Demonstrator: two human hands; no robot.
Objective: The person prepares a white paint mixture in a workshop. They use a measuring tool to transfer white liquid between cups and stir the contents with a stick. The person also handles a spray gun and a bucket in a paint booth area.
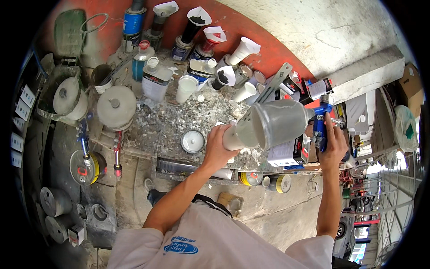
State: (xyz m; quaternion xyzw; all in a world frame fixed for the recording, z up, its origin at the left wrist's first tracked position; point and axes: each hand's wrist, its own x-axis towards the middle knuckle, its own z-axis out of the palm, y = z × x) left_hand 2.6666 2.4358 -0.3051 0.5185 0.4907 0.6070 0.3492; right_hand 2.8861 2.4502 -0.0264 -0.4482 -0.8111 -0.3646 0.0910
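Note:
My left hand [218, 147] is wrapped around a whitish mixing cup [237, 138] above the workbench. A long flat metal strip with holes [278, 77] slants up to the right behind the cup; whether its lower end is inside I cannot tell. In my right hand [333, 145] is a blue spray gun [320, 123], gripped by its handle. Its translucent grey paint pot [286, 120] is tipped on its side, the wide mouth facing the mixing cup. The two rims overlap in view, and whether they touch is unclear. No flow of liquid can be made out.
Paint tins with paper funnels [196, 19], bottles and white cups [186, 88] crowd the back of the paint-spattered bench [165, 121]. An open can [193, 141] sits near my left hand. A rectangular tin [286, 152] stands below the pot. Two more spray guns [115, 110] hang at left.

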